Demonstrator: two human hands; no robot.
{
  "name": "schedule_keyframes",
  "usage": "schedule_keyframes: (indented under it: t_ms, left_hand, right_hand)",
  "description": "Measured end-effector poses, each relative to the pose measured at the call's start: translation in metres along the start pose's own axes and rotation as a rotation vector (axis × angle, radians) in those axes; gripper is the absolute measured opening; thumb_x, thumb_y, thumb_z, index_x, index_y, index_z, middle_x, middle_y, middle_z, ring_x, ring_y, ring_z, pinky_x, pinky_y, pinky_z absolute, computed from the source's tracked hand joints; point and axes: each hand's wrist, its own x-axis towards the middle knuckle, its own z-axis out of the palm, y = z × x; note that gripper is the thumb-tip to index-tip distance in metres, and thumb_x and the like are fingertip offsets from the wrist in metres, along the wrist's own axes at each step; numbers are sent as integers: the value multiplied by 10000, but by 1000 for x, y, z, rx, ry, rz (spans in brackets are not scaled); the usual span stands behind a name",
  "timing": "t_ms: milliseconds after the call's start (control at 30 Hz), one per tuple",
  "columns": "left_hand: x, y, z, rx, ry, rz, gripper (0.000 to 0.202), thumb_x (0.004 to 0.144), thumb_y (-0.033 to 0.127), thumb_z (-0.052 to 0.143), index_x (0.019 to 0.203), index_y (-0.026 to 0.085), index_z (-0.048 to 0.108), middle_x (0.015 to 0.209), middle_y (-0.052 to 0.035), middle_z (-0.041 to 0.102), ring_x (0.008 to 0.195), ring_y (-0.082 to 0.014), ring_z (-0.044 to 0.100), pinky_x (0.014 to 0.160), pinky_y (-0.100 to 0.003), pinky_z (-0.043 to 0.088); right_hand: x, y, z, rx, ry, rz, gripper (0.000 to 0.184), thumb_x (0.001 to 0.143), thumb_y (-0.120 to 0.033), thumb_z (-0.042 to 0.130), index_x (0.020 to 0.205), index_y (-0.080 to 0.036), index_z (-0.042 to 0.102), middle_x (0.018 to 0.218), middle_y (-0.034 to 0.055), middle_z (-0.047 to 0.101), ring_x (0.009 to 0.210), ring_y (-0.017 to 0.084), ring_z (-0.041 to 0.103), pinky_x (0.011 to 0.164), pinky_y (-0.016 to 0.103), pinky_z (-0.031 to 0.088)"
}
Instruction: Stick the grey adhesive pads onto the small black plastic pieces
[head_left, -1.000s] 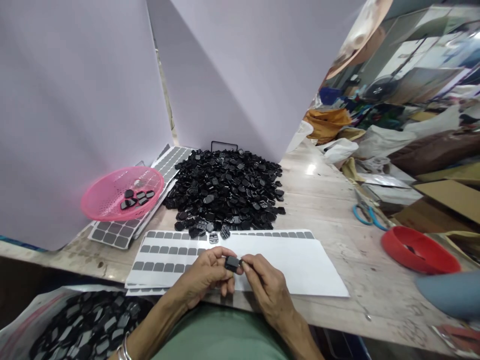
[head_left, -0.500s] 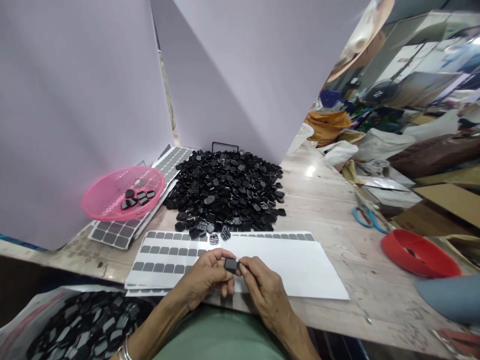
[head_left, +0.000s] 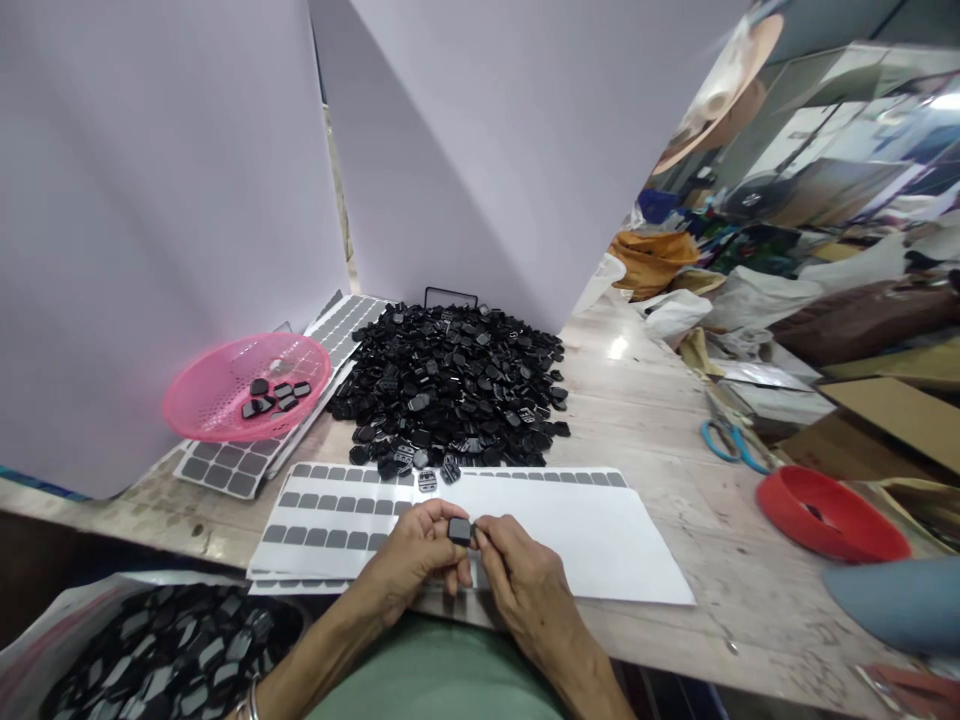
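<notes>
My left hand (head_left: 420, 548) is closed around the edge of a small black plastic piece (head_left: 460, 531) with a flat grey face turned up. The fingertips of my right hand (head_left: 525, 570) pinch at the right edge of the same piece. Both hands hover over a white sticker sheet (head_left: 585, 530) with rows of grey rounded-square stickers (head_left: 319, 537) at its left and top. Just beyond the sheet lies a big heap of black plastic pieces (head_left: 450, 380). A few of them, ridged side up, rest on the sheet's far edge.
Left of the heap, a pink basket (head_left: 187, 400) holds several pieces on top of more sticker sheets (head_left: 225, 468). A sack of black pieces (head_left: 172, 650) stands at lower left. Blue scissors (head_left: 731, 445) and a red bowl (head_left: 832, 515) are at right. Pale panels (head_left: 450, 150) rise behind.
My hands stay together on the black piece, with only a slight shift of the fingers. The view has turned a little; nothing else has visibly moved.
</notes>
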Motion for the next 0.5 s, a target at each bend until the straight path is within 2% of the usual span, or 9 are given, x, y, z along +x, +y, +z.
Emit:
schedule_keyframes:
  t_ms: [133,233,333,400,500]
  left_hand:
    - [-3,3,-1,-15,6,-9,376,619,171,701,953,131,532,580,-17,653,445,-97,546,441,-178,403]
    - [-4,2,-2,-18,6,8,380,670,283,740,954,132,539,597,-8,644,474,-110,578,431,-177,414]
    - [-2,-1,-4,41,13,65,327,752,392,686,908,139,548,624,-11,647,451,-106,576,386,-170,387]
    - [0,1,-9,141,31,114,297,777,398,662,876,139,558,554,5,621,391,-90,528,360,-164,353]
    - [-1,15,-22,259,130,215,282,779,396,658,857,139,573,541,9,618,377,-79,499,357,-166,343]
  right_hand:
    - [-1,-2,1,-26,-1,4,192,971,-169,334,924,-207,517,808,26,552,703,159,561,631,266,403]
    - [1,-6,2,-38,-4,0,198,971,-166,328,929,-207,518,808,24,549,704,160,560,631,263,400]
    - [5,-10,3,-65,-25,-25,206,966,-160,322,911,-203,516,798,25,541,694,163,555,618,263,397]
    - [9,-10,2,-94,-64,-47,208,962,-154,322,909,-201,518,809,30,545,707,169,561,634,270,406]
    - [13,-4,-3,-158,-101,-21,215,959,-147,320,950,-199,529,846,40,566,740,181,582,669,286,421]
